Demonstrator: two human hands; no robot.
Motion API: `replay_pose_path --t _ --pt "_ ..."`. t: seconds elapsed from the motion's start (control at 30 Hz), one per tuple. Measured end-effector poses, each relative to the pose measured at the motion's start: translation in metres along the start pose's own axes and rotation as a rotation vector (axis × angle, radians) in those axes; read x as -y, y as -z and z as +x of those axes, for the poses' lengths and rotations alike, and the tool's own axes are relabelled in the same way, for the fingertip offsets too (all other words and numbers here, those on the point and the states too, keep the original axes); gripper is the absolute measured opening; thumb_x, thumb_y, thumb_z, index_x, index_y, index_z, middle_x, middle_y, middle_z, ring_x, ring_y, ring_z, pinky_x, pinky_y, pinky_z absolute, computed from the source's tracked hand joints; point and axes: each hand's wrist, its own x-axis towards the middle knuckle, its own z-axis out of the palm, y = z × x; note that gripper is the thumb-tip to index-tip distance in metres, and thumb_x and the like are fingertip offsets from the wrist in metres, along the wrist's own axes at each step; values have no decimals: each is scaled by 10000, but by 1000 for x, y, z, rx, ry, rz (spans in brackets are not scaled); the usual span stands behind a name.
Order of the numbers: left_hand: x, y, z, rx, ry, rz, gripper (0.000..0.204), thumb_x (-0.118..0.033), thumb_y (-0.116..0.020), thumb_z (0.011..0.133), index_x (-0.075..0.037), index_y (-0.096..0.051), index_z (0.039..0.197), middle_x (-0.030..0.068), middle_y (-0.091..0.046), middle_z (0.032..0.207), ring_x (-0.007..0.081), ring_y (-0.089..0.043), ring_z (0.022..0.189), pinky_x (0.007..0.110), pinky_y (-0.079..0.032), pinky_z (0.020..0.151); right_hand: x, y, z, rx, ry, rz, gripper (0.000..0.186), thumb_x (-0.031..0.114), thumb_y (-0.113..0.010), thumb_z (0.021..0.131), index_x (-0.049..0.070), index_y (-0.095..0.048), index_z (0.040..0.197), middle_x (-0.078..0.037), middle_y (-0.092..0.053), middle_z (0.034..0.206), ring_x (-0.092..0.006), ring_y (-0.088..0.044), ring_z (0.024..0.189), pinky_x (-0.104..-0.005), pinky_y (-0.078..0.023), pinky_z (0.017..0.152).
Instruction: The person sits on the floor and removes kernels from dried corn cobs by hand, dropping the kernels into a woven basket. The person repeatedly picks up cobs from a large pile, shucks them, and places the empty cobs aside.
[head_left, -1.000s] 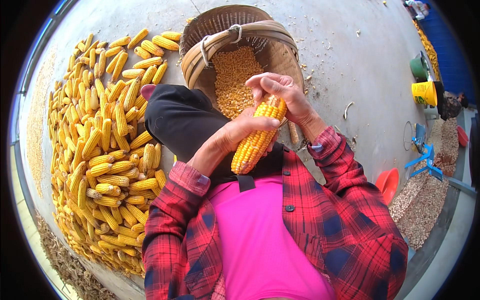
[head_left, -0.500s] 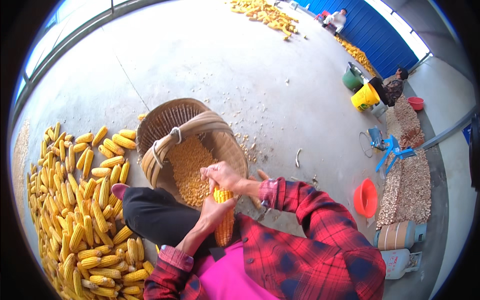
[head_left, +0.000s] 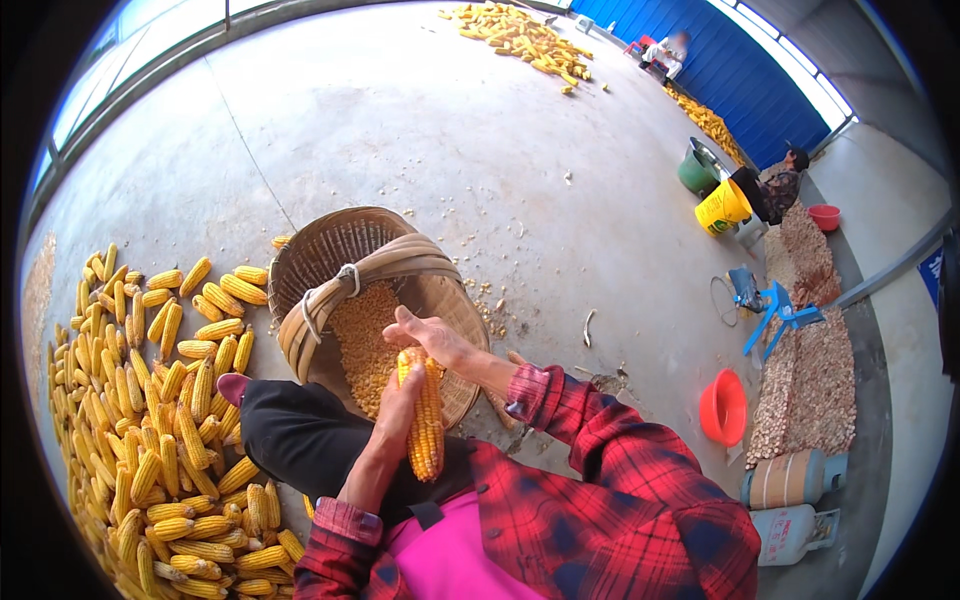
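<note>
My left hand [head_left: 396, 408] is wrapped round a yellow ear of corn [head_left: 426, 420], which stands tilted over my lap. My right hand [head_left: 440, 342] lies across the upper end of the ear, its fingers stretched to the left; whether the palm presses on the kernels is hard to see. Just beyond both hands sits a woven basket [head_left: 455, 315] with a thick bent handle [head_left: 380, 262] tied on with white cord. Loose corn kernels [head_left: 365, 335] cover its bottom.
A big heap of corn ears [head_left: 150, 430] lies at my left. On the right are a red basin [head_left: 723, 408], gas cylinders [head_left: 790, 535], a blue stand [head_left: 780, 318] and a yellow bucket [head_left: 722, 207]. Two people sit far off, near another corn pile [head_left: 520, 40].
My right hand's fingers have loosened from a closed grip and stretched out. The ear of corn has shifted slightly up and left with my left hand. The whole view has moved a little.
</note>
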Motion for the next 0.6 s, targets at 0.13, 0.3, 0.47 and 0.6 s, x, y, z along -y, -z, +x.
replay_pose_path --t 0.13,0.3,0.47,0.6 --pt "3 12 8 -62 -62 -185 352 -373 -495 921 -72 -473 1103 113 -599 836 232 -624 688 349 -538 632 -4 -3 -39 56 -117 120 763 644 -357 913 33 -401 1367 -138 -527 1274 -220 -510 1172 -355 -438 951" --pt "-9 0 14 -156 -286 -215 329 -176 -585 874 -69 -470 1162 61 -556 909 166 -558 792 298 -489 753 -31 -31 -89 145 -97 519 701 505 -557 894 105 -311 1414 -55 -544 1140 -153 -591 914 -281 -524 700" --pt "-42 -6 5 -76 -401 28 338 -48 -655 813 -95 -508 1114 14 -545 857 97 -539 735 245 -468 643 -2 -27 -104 196 -154 467 551 320 -698 823 56 -438 1230 -30 -559 927 -104 -592 726 -253 -502 565" --pt "-34 -3 14 -141 -424 124 188 -79 -652 826 -66 -580 999 -28 -539 751 51 -509 653 208 -434 583 12 -28 -112 133 -173 354 493 251 -687 812 17 -462 1183 -36 -561 890 -103 -585 732 -258 -510 596"
